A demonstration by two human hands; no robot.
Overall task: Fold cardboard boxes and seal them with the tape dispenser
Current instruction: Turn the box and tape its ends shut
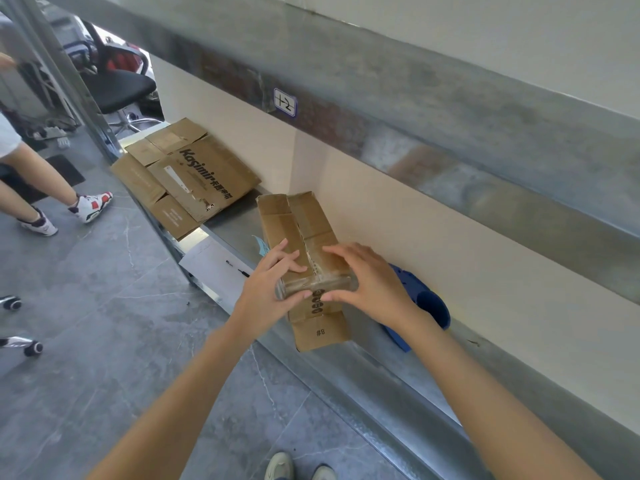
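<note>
Tape dispenser [429, 303] half-hid behind R arm [450, 358]

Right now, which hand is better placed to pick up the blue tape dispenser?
Right. The blue tape dispenser lies on the shelf right beside the right hand; the left hand presses the cardboard box on its other side.

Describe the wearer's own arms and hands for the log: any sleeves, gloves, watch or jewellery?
The left arm and right arm are bare down to the frame edge, with no sleeve in view. The left hand and right hand wear no gloves. No ring, watch or bracelet shows on the fingers or wrists. The nails look short and unpainted, as far as can be told.
</note>
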